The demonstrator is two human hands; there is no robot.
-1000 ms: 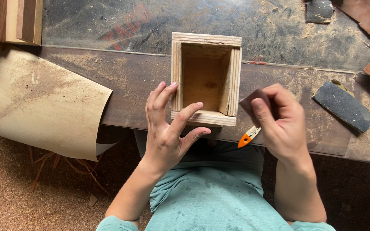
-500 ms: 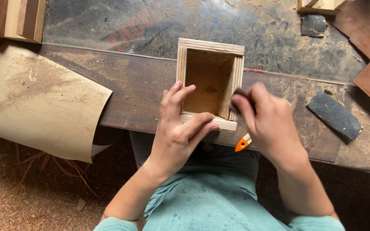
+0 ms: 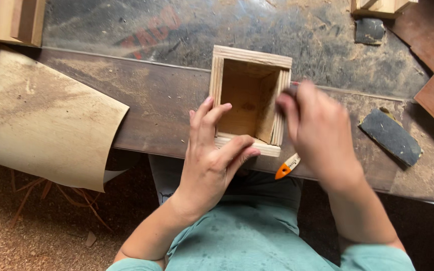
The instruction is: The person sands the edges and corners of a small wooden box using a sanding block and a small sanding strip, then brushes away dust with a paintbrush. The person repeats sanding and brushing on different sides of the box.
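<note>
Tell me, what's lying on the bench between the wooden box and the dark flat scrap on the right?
In the head view, only the right hand sits between wooden box and dark scrap; visible bench there is bare.

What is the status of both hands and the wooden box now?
Left hand grips wooden box at near wall. Right hand on its right wall, blurred. Nothing in the way.

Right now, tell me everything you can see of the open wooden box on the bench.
The wooden box is small, square and open-topped, made of pale raw boards; layered plywood edges show at its rim. Its inside is empty and darker brown. It stands upright near the front edge of the dusty workbench. The left hand grips its near wall, thumb along the front rim and fingers at the left wall. The blurred right hand is at its right wall, fingertips on the rim.
</note>
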